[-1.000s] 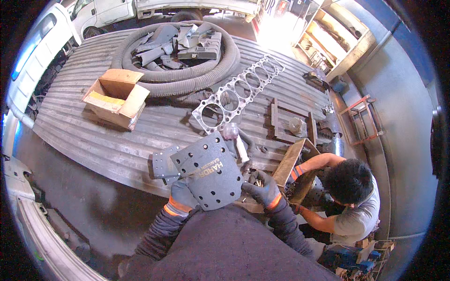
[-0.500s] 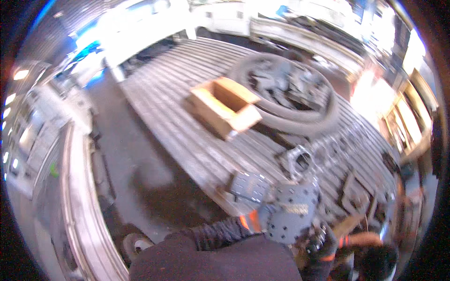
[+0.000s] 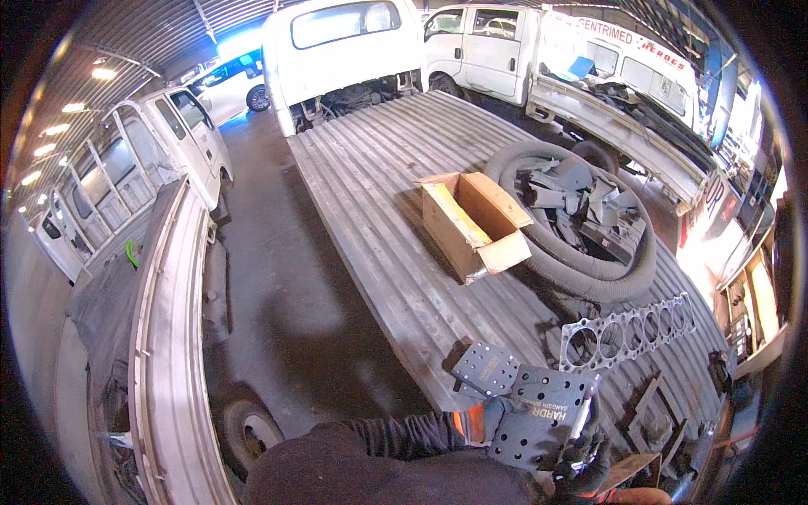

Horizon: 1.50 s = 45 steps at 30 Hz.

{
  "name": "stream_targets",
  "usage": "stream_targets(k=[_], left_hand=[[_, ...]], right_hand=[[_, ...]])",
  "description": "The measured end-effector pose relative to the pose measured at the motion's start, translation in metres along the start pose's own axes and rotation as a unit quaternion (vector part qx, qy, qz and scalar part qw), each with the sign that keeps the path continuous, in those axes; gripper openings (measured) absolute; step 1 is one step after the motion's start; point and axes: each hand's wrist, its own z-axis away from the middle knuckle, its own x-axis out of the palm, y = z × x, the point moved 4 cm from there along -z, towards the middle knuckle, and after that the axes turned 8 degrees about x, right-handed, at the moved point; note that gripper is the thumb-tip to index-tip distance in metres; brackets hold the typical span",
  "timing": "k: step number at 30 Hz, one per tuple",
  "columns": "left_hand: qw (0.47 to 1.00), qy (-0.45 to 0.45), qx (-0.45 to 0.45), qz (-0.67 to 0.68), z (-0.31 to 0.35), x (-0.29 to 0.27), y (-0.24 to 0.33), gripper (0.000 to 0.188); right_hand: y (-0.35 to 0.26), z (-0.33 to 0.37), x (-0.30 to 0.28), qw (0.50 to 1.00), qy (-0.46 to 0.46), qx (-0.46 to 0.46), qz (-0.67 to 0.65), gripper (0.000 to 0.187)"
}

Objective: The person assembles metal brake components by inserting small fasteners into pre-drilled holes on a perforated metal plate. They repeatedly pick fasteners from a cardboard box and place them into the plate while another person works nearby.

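My left hand, in a grey glove with an orange cuff, grips the left edge of a dark grey brake lining. The lining is a curved plate with several round holes, tilted up in front of me. My right hand, in a dark glove, is closed at the lining's right edge. Shiny silvery pieces show beside its fingers; their kind is unclear, and part of the hand is hidden. Just beyond the lining, a second brake lining rests near the edge of the ribbed metal truck bed.
An opened cardboard box stands on the bed beside a coiled ribbed hose ringing grey parts. Nearer lie a metal gasket and a square frame. Another truck bed runs along the left. A bare arm shows at the lower edge.
My view has turned and steadied, so the bed and box sit further right and lower. The lining stays in my left hand. An orange-banded arm at lower right shows less.
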Motion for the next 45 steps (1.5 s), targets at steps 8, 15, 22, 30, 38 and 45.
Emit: stream_targets(k=[8,15,22,30,38,45], left_hand=[[0.975,0.074,0.107,-0.177,0.0,-0.044,0.002,0.045],[0.991,0.034,0.078,-0.1,0.003,0.027,0.003,0.052],[0.981,0.081,0.072,-0.159,-0.004,0.024,-0.005,0.061],[0.991,0.067,0.042,-0.109,-0.005,0.031,-0.008,0.066],[0.981,0.084,0.068,-0.161,-0.008,0.025,-0.005,0.066],[0.993,0.059,0.036,-0.098,-0.006,0.024,-0.003,0.066]], right_hand=[[0.007,-0.026,-0.02,0.956,-0.114,-0.074,0.259,0.029],[-0.016,-0.005,-0.027,0.915,0.076,-0.055,0.393,0.032],[-0.015,0.015,-0.021,0.925,0.073,-0.063,0.367,0.021],[-0.013,0.01,-0.025,0.887,0.098,-0.076,0.445,0.015],[-0.004,-0.002,-0.045,0.94,0.053,-0.019,0.338,0.031],[-0.005,0.001,-0.043,0.962,0.07,0.016,0.264,0.021]])
